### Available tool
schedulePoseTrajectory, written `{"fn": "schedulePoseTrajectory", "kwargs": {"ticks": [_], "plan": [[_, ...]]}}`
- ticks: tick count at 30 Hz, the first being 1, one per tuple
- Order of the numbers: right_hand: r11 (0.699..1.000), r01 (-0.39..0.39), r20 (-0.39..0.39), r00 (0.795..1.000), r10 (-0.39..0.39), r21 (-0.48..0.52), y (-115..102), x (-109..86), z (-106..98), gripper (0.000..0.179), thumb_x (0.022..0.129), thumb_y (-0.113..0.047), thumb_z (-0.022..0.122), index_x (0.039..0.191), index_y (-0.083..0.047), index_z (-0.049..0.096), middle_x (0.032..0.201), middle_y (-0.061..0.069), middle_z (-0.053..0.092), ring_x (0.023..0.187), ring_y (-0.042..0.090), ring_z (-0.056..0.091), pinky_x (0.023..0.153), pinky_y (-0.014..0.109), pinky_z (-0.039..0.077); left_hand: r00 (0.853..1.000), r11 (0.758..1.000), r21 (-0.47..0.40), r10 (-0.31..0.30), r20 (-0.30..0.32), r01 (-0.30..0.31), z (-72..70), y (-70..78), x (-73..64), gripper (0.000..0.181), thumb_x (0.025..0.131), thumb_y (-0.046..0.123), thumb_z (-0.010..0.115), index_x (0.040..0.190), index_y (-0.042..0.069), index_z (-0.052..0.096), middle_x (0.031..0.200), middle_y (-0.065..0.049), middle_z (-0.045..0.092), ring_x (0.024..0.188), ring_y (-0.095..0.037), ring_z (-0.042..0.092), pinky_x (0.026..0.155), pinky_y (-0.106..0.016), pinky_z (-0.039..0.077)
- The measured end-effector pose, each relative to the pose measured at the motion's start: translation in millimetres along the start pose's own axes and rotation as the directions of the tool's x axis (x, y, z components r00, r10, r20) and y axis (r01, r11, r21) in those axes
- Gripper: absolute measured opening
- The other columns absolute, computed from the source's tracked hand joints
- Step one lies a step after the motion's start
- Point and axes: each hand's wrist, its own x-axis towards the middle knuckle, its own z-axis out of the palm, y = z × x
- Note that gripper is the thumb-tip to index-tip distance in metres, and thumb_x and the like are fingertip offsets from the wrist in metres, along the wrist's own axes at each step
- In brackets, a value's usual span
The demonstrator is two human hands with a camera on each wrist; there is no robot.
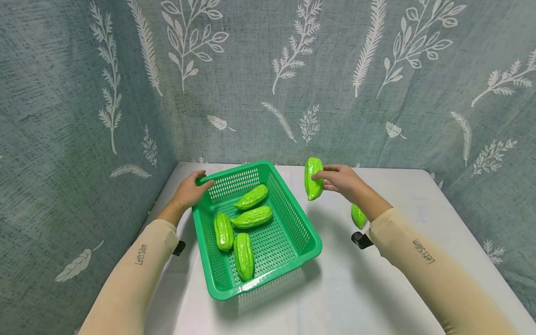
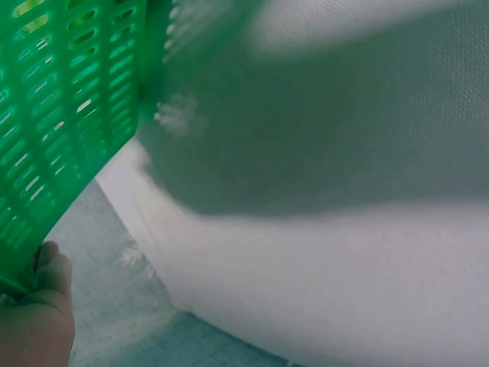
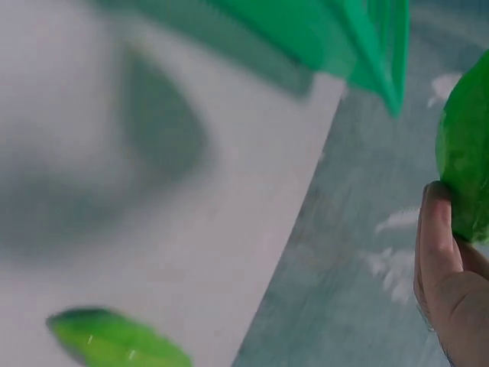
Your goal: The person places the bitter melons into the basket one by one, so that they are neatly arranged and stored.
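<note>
Gripping the basket by its rim near the far L corner, the person's L hand is laying its thumb over the edge in the head view. Their R hand is grasping a green gourd b/w thumb & fingers, holding it approx. upright above the table, just R of the basket & apart from it. A loose gourd is lying on the table, partly hidden behind the R forearm. Four more are lying in the basket: the far gourd & middle gourd are slanting side by side; the L gourd is sitting by the middle one's tip, w/ the near gourd just beside it. Beige sleeves are covering both arms; leaf-print cloth is hanging behind.

In the L wrist view, the basket's slotted wall is filling the top L, & the L hand is curling round its corner at btm L. A broad shadow is falling across the table.

In the R wrist view, the R hand is pressing its fingers against the held gourd, which the frame edge is cutting off. The loose gourd is showing at btm L, blurry; pt of the basket is showing up top.
</note>
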Motion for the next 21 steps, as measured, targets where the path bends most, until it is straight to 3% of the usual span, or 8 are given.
{"fn": "schedulePoseTrajectory", "kwargs": {"ticks": [12, 21], "plan": [[0.998, -0.049, -0.084, 0.995, 0.053, 0.041, 26, -0.6, -61, 0.086, 0.089, -0.03, 0.064, 0.152, -0.003, 0.011, 0.159, 0.011, 0.013, 0.14, 0.028, 0.034, 0.111, 0.033, 0.039, 0.998, 0.999, -0.044, -0.024, -0.058, 0.021, -0.5, -3.0, 2.5, 0.058, 0.099, 0.039, 0.048, 0.148, 0.012, 0.032, 0.15, -0.016, 0.036, 0.139, -0.038, 0.031, 0.11, -0.056, 0.031], [0.996, -0.092, -0.13, 0.987, 0.094, 0.02, 59, -2.0, -97, 0.078, 0.091, -0.029, 0.059, 0.15, 0.002, 0.018, 0.156, 0.016, 0.019, 0.142, 0.031, 0.031, 0.113, 0.035, 0.036, 0.997, 0.999, -0.038, -0.04, -0.061, 0.038, 1.7, -1.6, 3.5, 0.049, 0.1, 0.036, 0.046, 0.144, 0.015, 0.041, 0.15, -0.016, 0.036, 0.137, -0.038, 0.034, 0.109, -0.056, 0.033]]}}
